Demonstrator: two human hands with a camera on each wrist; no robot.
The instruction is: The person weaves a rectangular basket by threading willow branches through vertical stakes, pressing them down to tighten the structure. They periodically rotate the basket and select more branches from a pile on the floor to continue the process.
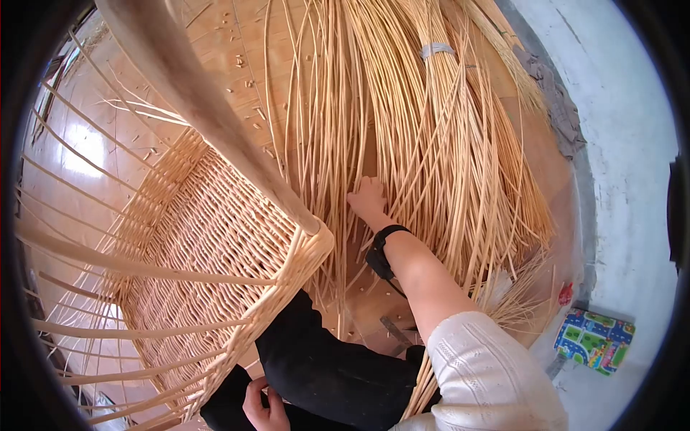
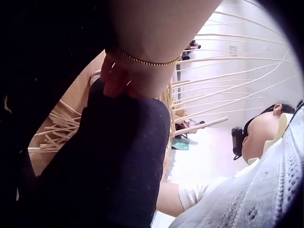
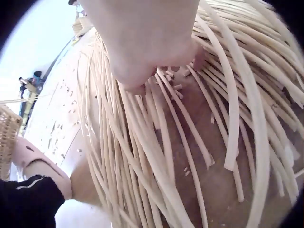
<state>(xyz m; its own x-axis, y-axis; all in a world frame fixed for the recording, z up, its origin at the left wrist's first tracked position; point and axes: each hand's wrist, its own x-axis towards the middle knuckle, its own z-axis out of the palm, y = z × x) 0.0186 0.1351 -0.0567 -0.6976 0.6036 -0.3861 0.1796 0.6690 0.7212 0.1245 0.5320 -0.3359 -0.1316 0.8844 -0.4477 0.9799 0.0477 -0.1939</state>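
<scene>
My right hand (image 1: 369,200) is down among long pale wicker rods (image 1: 323,108) spread over the floor. In the right wrist view its thumb and bent fingers (image 3: 135,89) close on a few of the rods, whose ends fan out below. My left hand (image 1: 266,408) rests on the dark trousers with its fingers loosely curled and nothing in them; the left wrist view shows it against the leg. A partly woven wicker basket (image 1: 208,237) leans on the lap to the left, its uprights and thick poles sticking out.
A bundle of rods tied with a grey band (image 1: 437,49) lies at the back right. A thick pole (image 1: 194,93) rises from the basket's corner across the view. Short rod offcuts (image 1: 239,61) litter the floor. A colourful road-print mat (image 1: 595,340) lies at the right.
</scene>
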